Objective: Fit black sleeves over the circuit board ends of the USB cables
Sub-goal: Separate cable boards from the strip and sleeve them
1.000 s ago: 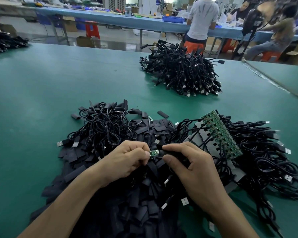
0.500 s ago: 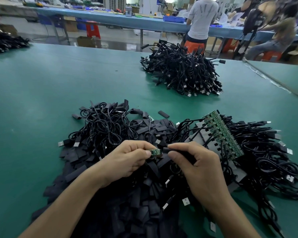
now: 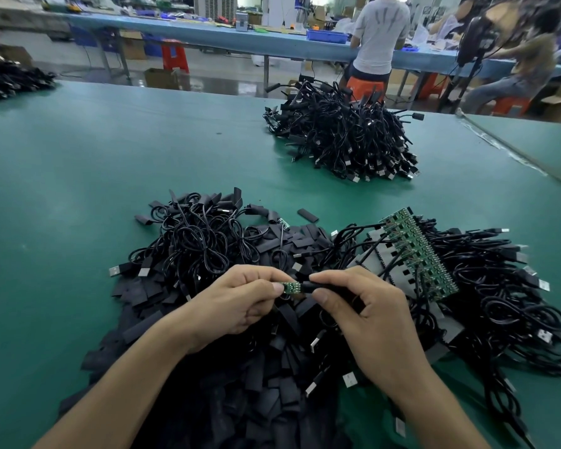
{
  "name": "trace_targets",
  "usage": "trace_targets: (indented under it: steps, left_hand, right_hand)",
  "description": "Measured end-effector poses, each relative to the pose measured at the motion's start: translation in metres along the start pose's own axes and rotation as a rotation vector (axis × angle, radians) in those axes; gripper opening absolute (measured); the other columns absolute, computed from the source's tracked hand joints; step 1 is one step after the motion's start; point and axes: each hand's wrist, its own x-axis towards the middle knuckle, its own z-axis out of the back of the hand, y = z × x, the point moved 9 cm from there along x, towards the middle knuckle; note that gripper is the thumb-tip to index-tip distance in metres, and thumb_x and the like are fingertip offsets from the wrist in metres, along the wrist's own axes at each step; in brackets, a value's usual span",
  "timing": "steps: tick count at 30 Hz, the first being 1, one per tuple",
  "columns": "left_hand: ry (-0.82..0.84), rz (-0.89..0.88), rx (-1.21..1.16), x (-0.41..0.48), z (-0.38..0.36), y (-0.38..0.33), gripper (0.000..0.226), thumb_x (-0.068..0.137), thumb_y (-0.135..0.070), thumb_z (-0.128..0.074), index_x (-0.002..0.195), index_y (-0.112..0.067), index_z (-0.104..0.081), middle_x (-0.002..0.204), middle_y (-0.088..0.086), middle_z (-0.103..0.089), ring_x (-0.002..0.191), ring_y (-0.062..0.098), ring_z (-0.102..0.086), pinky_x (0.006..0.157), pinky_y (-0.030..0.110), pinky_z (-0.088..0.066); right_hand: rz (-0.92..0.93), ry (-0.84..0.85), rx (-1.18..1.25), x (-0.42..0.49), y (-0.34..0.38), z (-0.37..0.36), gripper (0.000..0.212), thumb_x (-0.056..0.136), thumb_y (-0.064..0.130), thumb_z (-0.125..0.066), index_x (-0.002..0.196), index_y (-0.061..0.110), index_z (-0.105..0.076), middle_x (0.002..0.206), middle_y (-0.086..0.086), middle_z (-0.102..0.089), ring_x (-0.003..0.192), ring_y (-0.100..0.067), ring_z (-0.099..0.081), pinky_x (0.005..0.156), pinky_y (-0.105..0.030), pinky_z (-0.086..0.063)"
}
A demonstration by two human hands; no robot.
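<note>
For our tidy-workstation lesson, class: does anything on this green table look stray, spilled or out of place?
One stray black sleeve lies alone on the green table, just beyond the far edge of the sleeve pile. Nothing looks damaged or spilled.

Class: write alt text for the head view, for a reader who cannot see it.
The left hand pinches a green circuit board while the right hand holds a black sleeve at its end, above heaped sleeves and USB cables on a green table.
</note>
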Motion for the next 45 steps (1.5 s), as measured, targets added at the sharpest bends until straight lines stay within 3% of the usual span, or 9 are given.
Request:
trace_targets:
  steps: [12, 18, 29, 34, 37, 42, 45]
  left_hand:
    - [0.003, -0.022, -0.037, 0.002, 0.002, 0.001, 0.022, 0.089, -0.028, -0.051, 0.091, -0.031, -0.074, 0.051, -0.009, -0.037, 0.039, 0.002, -0.027, 0.034, 0.011, -0.022]
    - [0.018, -0.014, -0.026, 0.001, 0.001, 0.000, 0.023, 0.088, -0.027, -0.052, 0.089, -0.031, -0.075, 0.052, -0.009, -0.037, 0.040, 0.002, -0.027, 0.034, 0.012, -0.022]
    - [0.028, 0.007, 0.074, 0.001, -0.004, 0.001, 0.022, 0.088, -0.028, -0.051, 0.087, -0.029, -0.073, 0.051, -0.011, -0.037, 0.042, 0.002, -0.026, 0.037, 0.012, -0.022]
    - [0.051, 0.017, 0.078, 0.000, -0.006, 0.001, 0.011, 0.087, -0.024, -0.046, 0.092, -0.017, -0.055, 0.052, -0.009, -0.036, 0.043, 0.004, -0.023, 0.038, 0.013, -0.020]
    - [0.064, 0.013, 0.074, -0.001, -0.008, -0.001, 0.009, 0.086, -0.021, -0.044, 0.090, -0.015, -0.048, 0.051, -0.008, -0.035, 0.043, 0.005, -0.021, 0.038, 0.013, -0.018]
    - [0.065, 0.029, 0.042, 0.000, -0.006, 0.000, 0.011, 0.085, -0.023, -0.048, 0.089, -0.015, -0.054, 0.049, -0.009, -0.034, 0.041, 0.004, -0.022, 0.037, 0.012, -0.019]
    - [0.061, 0.020, 0.049, 0.001, -0.005, 0.000, 0.019, 0.088, -0.025, -0.047, 0.101, -0.015, -0.057, 0.050, -0.009, -0.035, 0.041, 0.004, -0.023, 0.037, 0.012, -0.020]
  right_hand:
    - [-0.050, 0.037, 0.074, -0.001, -0.004, 0.000, 0.028, 0.081, 0.017, -0.077, 0.105, 0.032, -0.074, 0.094, 0.023, -0.068, 0.091, -0.004, -0.067, 0.077, -0.014, -0.050]
    - [-0.062, 0.047, 0.086, 0.000, -0.005, -0.002, 0.033, 0.075, 0.037, -0.071, 0.107, 0.029, -0.075, 0.094, 0.022, -0.067, 0.091, -0.004, -0.066, 0.078, -0.017, -0.051]
    - [-0.016, 0.080, 0.085, 0.001, -0.004, -0.002, 0.024, 0.074, 0.032, -0.072, 0.097, 0.028, -0.078, 0.085, 0.018, -0.068, 0.082, -0.005, -0.067, 0.071, -0.012, -0.048]
    - [0.009, 0.109, 0.027, 0.000, -0.005, -0.005, 0.028, 0.077, 0.023, -0.079, 0.105, 0.025, -0.077, 0.092, 0.020, -0.067, 0.089, -0.002, -0.067, 0.077, -0.012, -0.048]
    - [0.019, 0.077, 0.024, 0.000, -0.004, -0.003, 0.028, 0.077, 0.031, -0.074, 0.105, 0.025, -0.077, 0.094, 0.020, -0.068, 0.091, -0.002, -0.067, 0.078, -0.014, -0.050]
    - [0.031, 0.088, -0.005, 0.000, -0.004, -0.005, 0.027, 0.079, 0.028, -0.076, 0.106, 0.026, -0.077, 0.094, 0.019, -0.067, 0.090, -0.003, -0.067, 0.077, -0.016, -0.051]
    - [0.062, 0.092, -0.046, -0.001, -0.003, -0.007, 0.025, 0.080, 0.025, -0.078, 0.105, 0.026, -0.077, 0.092, 0.018, -0.067, 0.091, -0.006, -0.067, 0.078, -0.024, -0.053]
